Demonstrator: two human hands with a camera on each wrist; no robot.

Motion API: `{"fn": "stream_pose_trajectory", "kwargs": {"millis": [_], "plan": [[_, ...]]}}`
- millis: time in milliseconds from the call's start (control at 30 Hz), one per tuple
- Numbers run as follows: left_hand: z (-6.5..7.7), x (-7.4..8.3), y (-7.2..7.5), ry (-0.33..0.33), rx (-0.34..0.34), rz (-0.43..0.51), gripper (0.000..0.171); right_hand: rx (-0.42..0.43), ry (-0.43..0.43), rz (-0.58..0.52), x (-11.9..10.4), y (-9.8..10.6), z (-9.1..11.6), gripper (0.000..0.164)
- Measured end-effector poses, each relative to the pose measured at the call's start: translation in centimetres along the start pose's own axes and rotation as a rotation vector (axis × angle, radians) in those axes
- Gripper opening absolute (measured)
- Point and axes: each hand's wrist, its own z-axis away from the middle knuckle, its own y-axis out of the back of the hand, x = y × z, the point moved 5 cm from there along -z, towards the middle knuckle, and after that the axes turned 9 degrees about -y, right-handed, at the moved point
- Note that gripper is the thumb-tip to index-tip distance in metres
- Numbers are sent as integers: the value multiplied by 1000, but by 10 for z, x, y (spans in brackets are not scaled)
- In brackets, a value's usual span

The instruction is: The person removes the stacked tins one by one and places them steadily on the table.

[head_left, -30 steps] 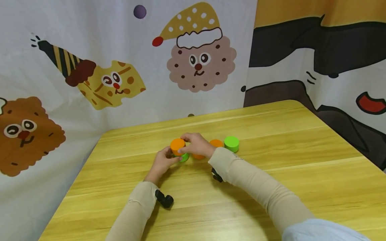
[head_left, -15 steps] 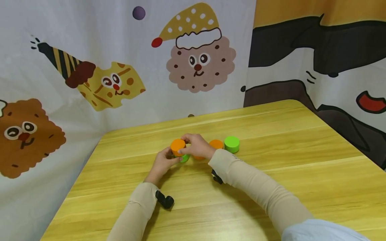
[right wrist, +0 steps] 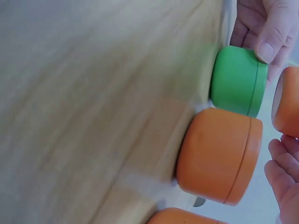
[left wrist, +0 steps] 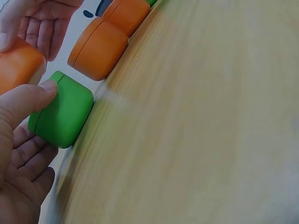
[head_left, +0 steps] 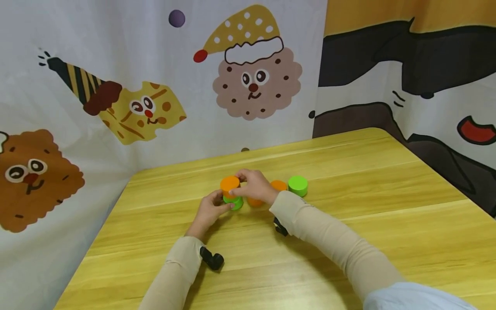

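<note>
My left hand (head_left: 208, 212) pinches a green round lidded container (left wrist: 67, 112) that stands on the table, thumb on its near side. Directly above it, my right hand (head_left: 256, 186) grips an orange round container (head_left: 230, 185) between thumb and fingers. In the right wrist view a narrow gap separates this orange container's pale underside from the green lid. Close beside the green one sits a second orange container (right wrist: 217, 156), partly behind my right hand in the head view.
Further along the row come another orange container (head_left: 279, 185) and a green container (head_left: 298, 186). The wooden table (head_left: 348, 172) ends at a cloth backdrop (head_left: 162, 146) with cartoon prints. Black wrist cameras (head_left: 212, 259) hang from both sleeves.
My right hand has lifted the orange container slightly, and more of the green container's top shows beneath it. My left hand stays at the green one.
</note>
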Motion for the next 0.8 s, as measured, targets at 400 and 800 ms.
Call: {"fn": "stream_pose_trajectory", "kwargs": {"millis": [400, 800], "plan": [[-1, 0, 2, -3, 14, -17, 48, 30, 7, 55, -3, 16, 6, 44], [-2, -1, 2, -9, 14, -47, 46, 74, 2, 43, 13, 43, 16, 44]]}}
